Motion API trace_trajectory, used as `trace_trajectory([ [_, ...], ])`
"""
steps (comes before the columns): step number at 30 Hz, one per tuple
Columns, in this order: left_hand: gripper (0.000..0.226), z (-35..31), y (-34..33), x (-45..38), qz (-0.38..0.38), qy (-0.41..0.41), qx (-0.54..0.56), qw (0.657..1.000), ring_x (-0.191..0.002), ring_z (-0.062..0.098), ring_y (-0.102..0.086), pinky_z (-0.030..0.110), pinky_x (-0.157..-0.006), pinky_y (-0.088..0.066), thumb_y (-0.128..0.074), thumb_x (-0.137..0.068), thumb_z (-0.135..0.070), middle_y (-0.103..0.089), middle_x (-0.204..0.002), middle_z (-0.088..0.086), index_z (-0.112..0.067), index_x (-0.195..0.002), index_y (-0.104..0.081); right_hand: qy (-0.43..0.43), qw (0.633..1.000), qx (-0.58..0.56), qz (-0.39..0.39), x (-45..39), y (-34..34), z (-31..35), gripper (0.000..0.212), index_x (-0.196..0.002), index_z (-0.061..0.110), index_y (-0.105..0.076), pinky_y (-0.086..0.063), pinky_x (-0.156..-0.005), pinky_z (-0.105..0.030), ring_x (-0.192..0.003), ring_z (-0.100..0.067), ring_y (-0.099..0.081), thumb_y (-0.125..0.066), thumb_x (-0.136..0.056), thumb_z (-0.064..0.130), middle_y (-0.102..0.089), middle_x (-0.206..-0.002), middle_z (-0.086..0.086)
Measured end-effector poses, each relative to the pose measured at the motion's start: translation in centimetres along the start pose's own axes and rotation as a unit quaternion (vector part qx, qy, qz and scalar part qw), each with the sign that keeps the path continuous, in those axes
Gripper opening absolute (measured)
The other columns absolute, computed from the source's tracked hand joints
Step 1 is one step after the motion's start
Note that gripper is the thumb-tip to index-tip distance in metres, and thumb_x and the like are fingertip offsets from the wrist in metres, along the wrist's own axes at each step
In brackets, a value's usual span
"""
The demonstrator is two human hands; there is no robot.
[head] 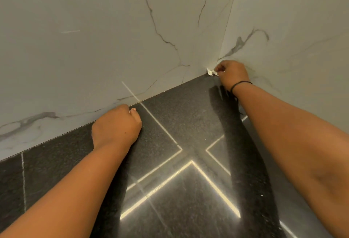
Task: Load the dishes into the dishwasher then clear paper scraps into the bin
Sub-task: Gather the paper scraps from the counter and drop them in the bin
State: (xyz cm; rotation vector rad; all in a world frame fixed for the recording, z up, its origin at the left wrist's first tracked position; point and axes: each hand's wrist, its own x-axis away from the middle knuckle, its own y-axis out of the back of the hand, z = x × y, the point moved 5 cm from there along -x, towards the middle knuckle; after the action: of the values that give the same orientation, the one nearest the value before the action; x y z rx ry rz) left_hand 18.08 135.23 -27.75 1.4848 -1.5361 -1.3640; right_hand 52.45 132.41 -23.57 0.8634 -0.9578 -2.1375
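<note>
- Left hand [116, 124], far left of the wall corner [206, 72], resting on the black desk [179, 120] close to the foot of the marbled wall [94, 49]; fingers curled into a loose fist, nothing visible inside it.
- Bright strip-light reflections crossing the polished desk between the left hand and the corner.
- Paper scrap [211, 72], wedged right at the wall corner where the desk meets both wall panels: small, white, crumpled, with creased irregular edges; finer detail too small to read.
- Probably near weightless, soft and easily torn; likely to crush further rather than slip, so best taken at the free edge sticking out from the corner and drawn out gently, not yanked.
- Right hand [233, 73], just right of the corner, fingers bent together and pinching the scrap at its right end; black band [240, 84] round the wrist.
- Dishwasher and bin not in view; judged to be in the scrap-clearing part of the task.
</note>
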Motion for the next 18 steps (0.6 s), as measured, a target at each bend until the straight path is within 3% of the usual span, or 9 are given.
trace_trajectory([
  [3, 0.041, 0.0, -0.2, -0.4, -0.004, 0.001, -0.019, 1.000, -0.058, 0.015, -0.041, 0.028, -0.049, -0.022, -0.031, -0.099, -0.038, -0.050, -0.067, 0.000, -0.017, -0.068, -0.047, -0.044, 0.999, 0.015, 0.025, -1.9, -2.3, 0.6, 0.033, -0.124, 0.002, -0.059, -0.039, -0.099, -0.032, -0.120, -0.034, -0.051, -0.042, -0.097, 0.010, -0.056, -0.129, -0.018],
  [5, 0.042, 0.0, -0.2, -0.4, -0.005, 0.003, -0.026, 1.000, -0.056, 0.013, -0.037, 0.028, -0.049, -0.021, -0.030, -0.099, -0.040, -0.048, -0.066, -0.001, -0.018, -0.068, -0.048, -0.058, 0.996, 0.038, 0.047, -2.2, -3.4, 1.1, 0.035, -0.124, -0.004, -0.056, -0.042, -0.098, -0.038, -0.117, -0.037, -0.052, -0.037, -0.099, 0.012, -0.055, -0.126, -0.022],
  [9, 0.045, -0.1, -0.2, -0.4, 0.008, 0.001, -0.033, 0.999, -0.056, 0.012, -0.035, 0.028, -0.049, -0.021, -0.030, -0.099, -0.044, -0.047, -0.065, -0.002, -0.018, -0.071, -0.052, -0.074, 0.989, 0.113, 0.056, -2.4, -4.2, 0.5, 0.036, -0.118, -0.001, -0.058, -0.044, -0.088, -0.035, -0.112, -0.036, -0.054, -0.044, -0.100, 0.027, -0.058, -0.123, -0.021],
  [13, 0.055, -0.3, -0.1, -0.4, 0.026, -0.010, -0.040, 0.999, -0.056, 0.015, -0.042, 0.028, -0.049, -0.027, -0.029, -0.097, -0.056, -0.052, -0.064, 0.001, -0.016, -0.070, -0.055, -0.078, 0.985, 0.137, 0.063, -1.4, -3.9, 1.3, 0.023, -0.111, -0.002, -0.061, -0.045, -0.090, -0.036, -0.112, -0.033, -0.056, -0.045, -0.097, 0.007, -0.059, -0.122, -0.020],
  [16, 0.062, -0.4, 0.1, -0.2, 0.036, -0.019, -0.026, 0.999, -0.058, 0.018, -0.050, 0.027, -0.049, -0.031, -0.028, -0.094, -0.062, -0.056, -0.063, 0.002, -0.015, -0.065, -0.055, -0.069, 0.979, 0.175, 0.079, 1.1, -2.7, 2.1, 0.017, -0.095, -0.001, -0.061, -0.047, -0.085, -0.036, -0.107, -0.033, -0.059, -0.044, -0.095, 0.001, -0.061, -0.117, -0.020],
  [18, 0.064, -0.4, 0.4, 0.0, 0.035, -0.017, -0.001, 0.999, -0.058, 0.020, -0.051, 0.027, -0.049, -0.033, -0.030, -0.092, -0.065, -0.055, -0.063, 0.004, -0.014, -0.060, -0.053, -0.036, 0.975, 0.196, 0.095, 4.1, -1.5, 2.7, 0.021, -0.105, -0.002, -0.061, -0.047, -0.081, -0.035, -0.105, -0.034, -0.060, -0.044, -0.095, 0.003, -0.062, -0.115, -0.020],
])
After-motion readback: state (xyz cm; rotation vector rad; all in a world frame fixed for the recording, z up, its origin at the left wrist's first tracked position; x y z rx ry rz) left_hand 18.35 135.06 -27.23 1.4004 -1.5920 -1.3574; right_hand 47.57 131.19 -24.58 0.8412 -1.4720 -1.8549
